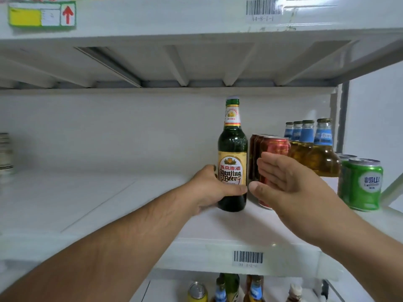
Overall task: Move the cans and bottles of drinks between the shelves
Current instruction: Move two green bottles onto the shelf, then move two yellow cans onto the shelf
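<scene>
Left hand (pixel 210 188) wraps the lower body of the green beer bottle (pixel 233 158), thumb across the label front, fingers curled round the back. The bottle stands upright on the white shelf (pixel 109 203), centre of the frame, base on or just above the board; can't tell which. A low grip like that prob. keeps the tall glass steady while it's set in line.

Right hand (pixel 283 182) is flat and open, fingers straight, holding nothing. It sits just in front of the red cans (pixel 275 149), centre-right, thumb tip nearly touching the left thumb. Looks like it's guarding the cans or guiding the bottle so it tucks in beside them w/o knocking the row.

Further right: amber bottles w/ blue neck labels (pixel 314 147), then green cans (pixel 362 184) at the right edge, drinks grouped by type. More bottles and a yellow can (pixel 197 293) show on the shelf below, bottom centre. Barcode tag (pixel 248 257) on the shelf lip.
</scene>
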